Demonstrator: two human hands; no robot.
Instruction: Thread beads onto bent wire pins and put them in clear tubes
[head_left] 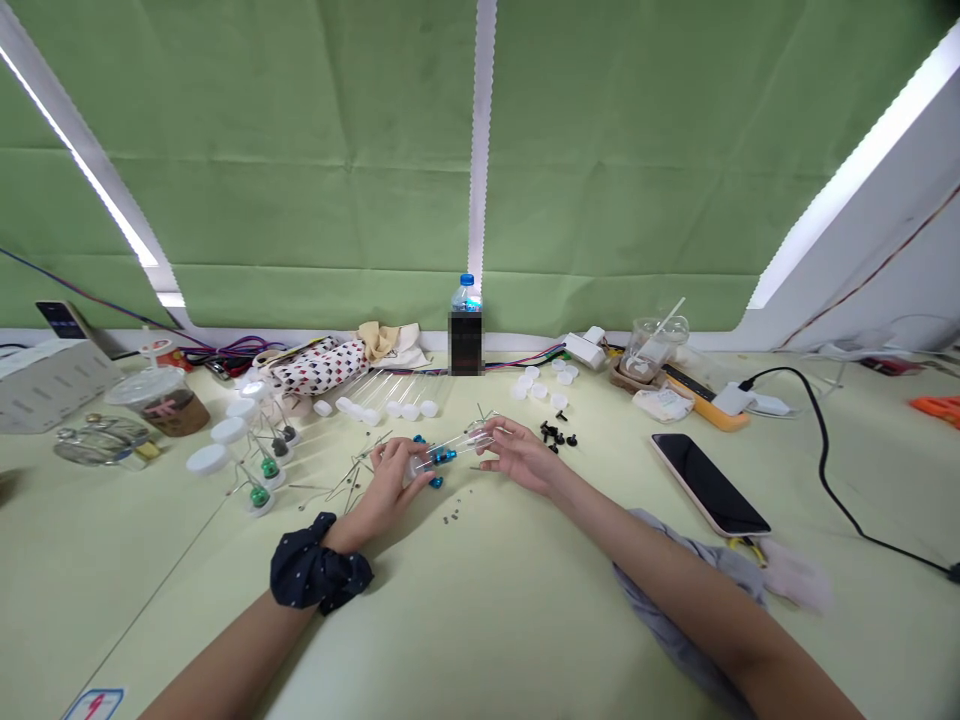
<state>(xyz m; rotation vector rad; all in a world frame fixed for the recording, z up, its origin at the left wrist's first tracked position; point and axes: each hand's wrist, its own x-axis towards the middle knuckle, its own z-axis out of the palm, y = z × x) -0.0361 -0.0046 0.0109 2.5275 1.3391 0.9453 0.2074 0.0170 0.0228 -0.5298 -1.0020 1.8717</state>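
My left hand (pixel 388 485) is closed around the near-left end of a clear tube (pixel 459 442). At the tube's other end, the fingers of my right hand (pixel 520 455) pinch it, so it lies tilted between both hands. Small blue parts (pixel 444 456) show at or behind the tube; whether they are inside it I cannot tell. Another blue piece (pixel 436 482) lies beside my left fingers. Thin metal rods (pixel 352 470) are scattered left of that hand. Tiny metal bits (pixel 451 517) lie on the table in front, and several black screw-like pieces (pixel 555 436) lie beyond my right hand.
White caps (pixel 540 391) lie at the back right, and clear tubes with white ends (pixel 397 398) at the back left. Assemblies with green balls (pixel 259 496) stand at left near a drink cup (pixel 169 403). A phone (pixel 709 485) and a cable (pixel 823 450) lie at right.
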